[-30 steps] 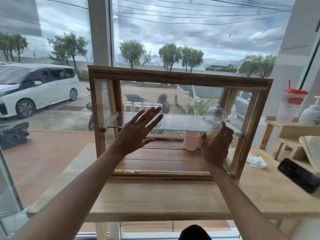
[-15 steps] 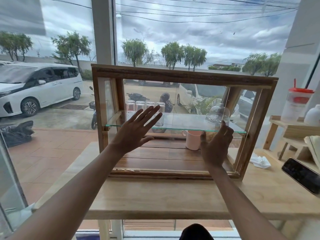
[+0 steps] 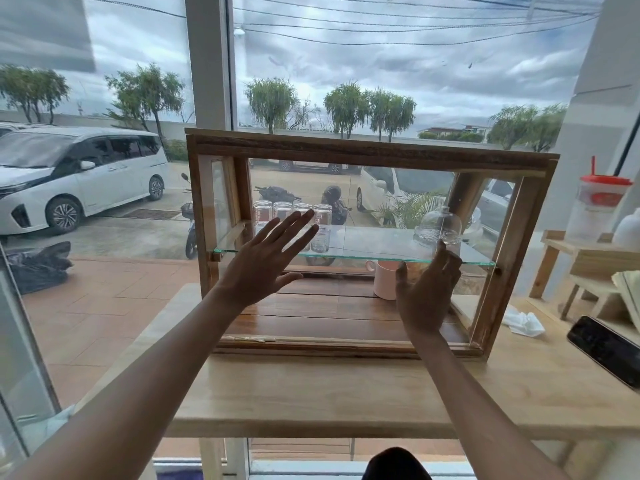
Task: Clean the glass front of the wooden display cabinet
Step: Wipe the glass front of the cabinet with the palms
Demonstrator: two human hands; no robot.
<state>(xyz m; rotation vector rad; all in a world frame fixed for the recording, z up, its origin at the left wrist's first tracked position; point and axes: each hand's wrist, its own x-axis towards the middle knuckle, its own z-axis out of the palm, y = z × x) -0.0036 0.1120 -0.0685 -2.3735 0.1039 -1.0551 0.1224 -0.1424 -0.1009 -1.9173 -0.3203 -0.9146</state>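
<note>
While the head camera looks forward and down, a wooden display cabinet (image 3: 370,150) stands across the middle of the view on a pale wooden worktop (image 3: 346,386), in front of a large window. Its glass front (image 3: 363,306) faces the person, framed by wood on all sides.

Two bare arms reach in from the bottom edge. At about 9 o'clock from the cabinet's centre, the left hand (image 3: 266,265) is raised flat toward the glass, its grip spread wide, fingers fanned toward 1 o'clock and holding nothing. At about 4 o'clock from the centre, the right hand (image 3: 427,289) is raised edge-on, fingers (image 3: 446,261) close together and pointing up, also empty. Whether either palm actually touches the pane cannot be told.

Inside the cabinet, a glass shelf (image 3: 363,254) runs across at mid height. A row of clear drinking glasses (image 3: 292,220) stands on its left part, partly behind the left hand, and a clear glass dome (image 3: 438,225) sits on its right part. Below the shelf, on the cabinet's wooden floor, a pale pink mug (image 3: 386,280) stands just left of the right hand.

At 3 o'clock on the worktop, a crumpled white cloth (image 3: 523,322) lies just beside the cabinet's right corner. Further right, a dark phone (image 3: 609,351) lies flat near the edge of the view. At 2 o'clock, a clear container with a red lid (image 3: 597,206) stands on a small wooden rack (image 3: 568,261).

Through the window, a white van (image 3: 76,178) is parked at 9 o'clock under a cloudy sky.
</note>
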